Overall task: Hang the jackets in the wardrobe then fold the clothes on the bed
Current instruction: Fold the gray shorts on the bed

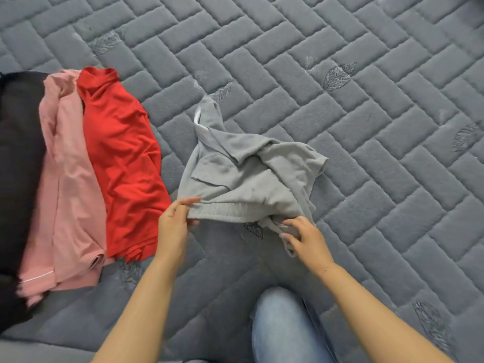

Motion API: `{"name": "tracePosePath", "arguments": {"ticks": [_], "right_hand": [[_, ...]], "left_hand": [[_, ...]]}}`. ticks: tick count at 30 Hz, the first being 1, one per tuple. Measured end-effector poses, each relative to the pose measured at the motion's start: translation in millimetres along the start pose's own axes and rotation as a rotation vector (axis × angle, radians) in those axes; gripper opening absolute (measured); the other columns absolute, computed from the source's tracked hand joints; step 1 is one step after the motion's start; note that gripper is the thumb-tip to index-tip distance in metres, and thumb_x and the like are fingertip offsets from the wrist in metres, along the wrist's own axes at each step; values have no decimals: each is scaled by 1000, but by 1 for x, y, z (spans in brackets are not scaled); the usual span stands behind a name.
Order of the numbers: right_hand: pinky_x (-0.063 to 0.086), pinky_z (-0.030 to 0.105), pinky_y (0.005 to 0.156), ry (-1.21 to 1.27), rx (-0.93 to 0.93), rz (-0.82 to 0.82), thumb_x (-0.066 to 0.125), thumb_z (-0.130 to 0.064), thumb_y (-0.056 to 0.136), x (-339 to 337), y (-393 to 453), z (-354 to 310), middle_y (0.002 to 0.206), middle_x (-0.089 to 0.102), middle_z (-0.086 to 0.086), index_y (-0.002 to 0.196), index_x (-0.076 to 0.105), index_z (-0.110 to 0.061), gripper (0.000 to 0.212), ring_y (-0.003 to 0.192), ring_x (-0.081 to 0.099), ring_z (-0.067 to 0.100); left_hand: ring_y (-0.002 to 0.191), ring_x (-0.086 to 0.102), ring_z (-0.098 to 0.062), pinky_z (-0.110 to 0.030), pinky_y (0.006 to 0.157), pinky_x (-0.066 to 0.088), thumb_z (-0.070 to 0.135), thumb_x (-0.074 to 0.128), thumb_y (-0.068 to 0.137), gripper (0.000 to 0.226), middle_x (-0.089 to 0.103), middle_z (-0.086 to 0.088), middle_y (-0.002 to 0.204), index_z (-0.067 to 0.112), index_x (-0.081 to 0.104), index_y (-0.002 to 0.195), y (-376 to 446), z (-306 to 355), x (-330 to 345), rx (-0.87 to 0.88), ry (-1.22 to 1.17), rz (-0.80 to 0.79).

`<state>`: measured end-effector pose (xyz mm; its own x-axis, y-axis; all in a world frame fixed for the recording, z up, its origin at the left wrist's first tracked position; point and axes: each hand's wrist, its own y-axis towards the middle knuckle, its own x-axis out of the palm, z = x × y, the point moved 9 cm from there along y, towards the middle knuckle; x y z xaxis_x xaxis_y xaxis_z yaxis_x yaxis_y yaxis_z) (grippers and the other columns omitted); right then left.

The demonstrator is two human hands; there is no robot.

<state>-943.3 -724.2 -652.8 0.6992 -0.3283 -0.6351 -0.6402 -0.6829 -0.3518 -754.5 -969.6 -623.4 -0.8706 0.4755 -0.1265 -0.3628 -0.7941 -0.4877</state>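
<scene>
A crumpled grey garment [246, 174] with an elastic waistband lies in the middle of the bed. My left hand [175, 221] pinches the left end of its waistband. My right hand [303, 237] grips the right end, with a drawstring hanging over its fingers. To the left lie three garments side by side and overlapping: a red one [123, 158], a pink one [65, 184] with a white-piped cuff, and a black one [18, 166] at the frame's edge.
The bed is covered by a grey quilted spread [366, 127] with a brick pattern and stitched leaves. My knee in blue jeans [282, 328] rests on the bed near the bottom centre, just below the grey garment.
</scene>
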Motion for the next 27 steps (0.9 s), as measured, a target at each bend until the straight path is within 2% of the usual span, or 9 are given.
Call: {"name": "tracePosePath", "arguments": {"ticks": [2, 6, 10, 13, 15, 18, 21, 24, 27], "right_hand": [[44, 19, 81, 15, -70, 105, 71, -11, 87, -34, -23, -22, 102, 62, -9, 105, 69, -18, 20, 95, 59, 4], [43, 13, 79, 2, -152, 333, 61, 1, 90, -98, -77, -78, 107, 57, -7, 113, 62, -20, 31, 94, 60, 7], [51, 41, 81, -80, -282, 427, 53, 5, 93, -145, -130, -144, 109, 56, 6, 112, 60, -8, 24, 97, 65, 26], [47, 26, 81, -85, -354, 564, 55, 8, 91, -206, -174, -182, 105, 56, 4, 108, 59, -9, 25, 95, 62, 17], [40, 10, 81, -132, -384, 623, 53, 14, 87, -247, -205, -203, 105, 55, 2, 109, 59, -12, 34, 94, 58, 9], [40, 8, 78, -321, -412, 586, 50, 21, 80, -293, -244, -226, 109, 51, -1, 115, 58, -14, 51, 91, 56, 6], [53, 36, 67, -513, -453, 503, 52, 20, 76, -328, -276, -238, 110, 52, 1, 119, 59, -16, 57, 86, 61, 22], [50, 39, 58, -687, -457, 375, 54, 14, 76, -344, -298, -237, 108, 51, 2, 118, 58, -18, 54, 75, 60, 25], [48, 42, 62, -772, -317, 234, 49, 8, 79, -356, -309, -206, 110, 47, 3, 121, 57, -21, 52, 76, 59, 27]], "left_hand": [[53, 55, -1, -12, 49, 43, -2, 39, 93, 39, 67, -7, 94, 18, 72, 90, -15, 25, -13, 25, 12, -43], [76, 68, -6, -14, 73, 54, -15, 54, 87, 36, 74, 4, 88, 10, 61, 113, -50, 94, -33, 111, -96, -203], [77, 67, -4, -12, 70, 52, -14, 69, 79, 41, 69, -2, 88, 5, 59, 115, -97, 179, -52, 384, 235, -239], [83, 61, -20, -36, 81, 50, 1, 72, 84, 14, 70, -13, 91, 6, 69, 97, -130, 250, -67, 587, 424, -177], [78, 59, -21, -36, 74, 46, 12, 72, 86, 3, 69, -9, 83, 12, 69, 86, -152, 293, -63, 678, 533, -162], [70, 53, -17, -27, 59, 38, 27, 65, 82, 13, 61, 1, 70, 20, 60, 72, -178, 341, -44, 686, 608, -165], [76, 56, -23, -35, 66, 43, 36, 59, 64, 26, 63, -8, 76, 13, 62, 75, -191, 362, -21, 570, 636, -226], [71, 53, -20, -35, 68, 45, 22, 67, 68, 8, 58, -10, 70, 16, 64, 71, -201, 364, 6, 524, 591, -327], [60, 58, -18, -19, 51, 49, -4, 60, 86, 23, 57, -7, 60, 12, 63, 70, -197, 361, 25, 465, 522, -376]]}}
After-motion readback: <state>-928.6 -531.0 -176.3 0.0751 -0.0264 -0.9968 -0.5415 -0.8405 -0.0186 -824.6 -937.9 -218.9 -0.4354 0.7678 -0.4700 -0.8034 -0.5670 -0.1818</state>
